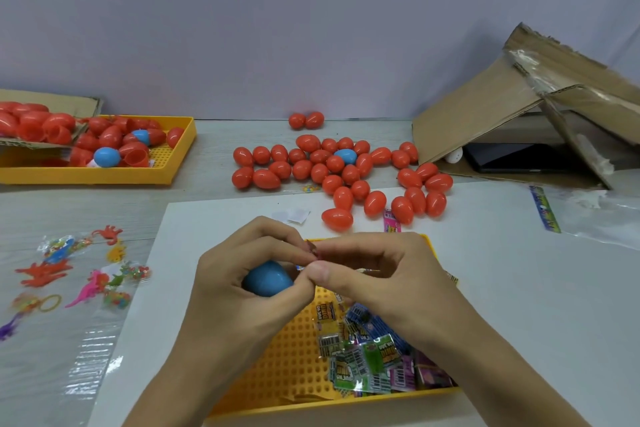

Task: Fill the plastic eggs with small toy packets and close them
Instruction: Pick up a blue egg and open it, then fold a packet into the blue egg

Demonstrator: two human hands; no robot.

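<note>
Before you is a pale grey wood-grain table, with a large white sheet lying across its near right. On it rest two yellow perforated plastic trays, a cluster of closed red plastic eggs, an open brown cardboard box, and clear packets of small colourful toys at left.

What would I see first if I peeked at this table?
Probably the big bunch of red eggs spread across the middle of the table. Nearer, the left hand holds a blue egg while the right hand pinches something small at it, above a yellow tray of toy packets.
</note>
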